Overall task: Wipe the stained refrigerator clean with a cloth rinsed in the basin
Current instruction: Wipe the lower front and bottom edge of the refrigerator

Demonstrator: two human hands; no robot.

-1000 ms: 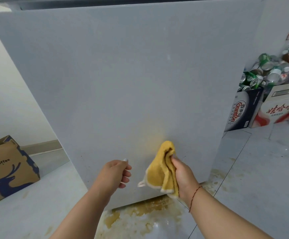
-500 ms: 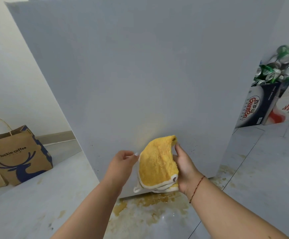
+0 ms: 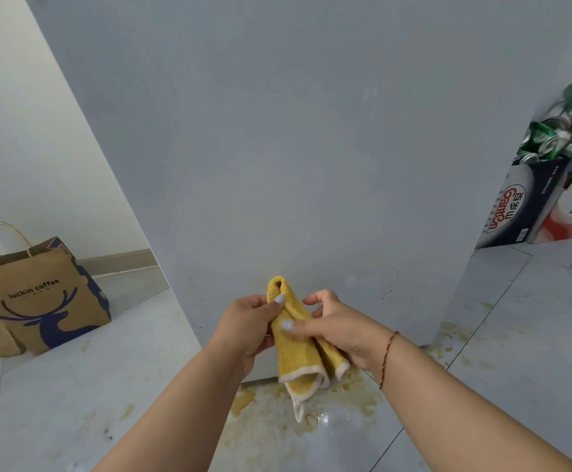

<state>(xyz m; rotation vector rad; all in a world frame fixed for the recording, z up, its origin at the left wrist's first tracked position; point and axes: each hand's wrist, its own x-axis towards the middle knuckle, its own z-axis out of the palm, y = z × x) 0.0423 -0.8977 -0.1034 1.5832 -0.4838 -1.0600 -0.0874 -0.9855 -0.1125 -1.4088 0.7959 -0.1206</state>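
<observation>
Yellow cloth (image 3: 298,349) gripped in front of the refrigerator (image 3: 295,148), left hand (image 3: 247,325) and right hand (image 3: 342,328) fingers clamped on its folds; stained floor (image 3: 277,434) below.

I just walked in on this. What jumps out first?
A bright yellow cloth, gripped by both the left hand and the right hand, hangs in front of a big grey refrigerator. Beneath it, a yellowish spill stains the floor; a box of empty cans sits at right.
</observation>
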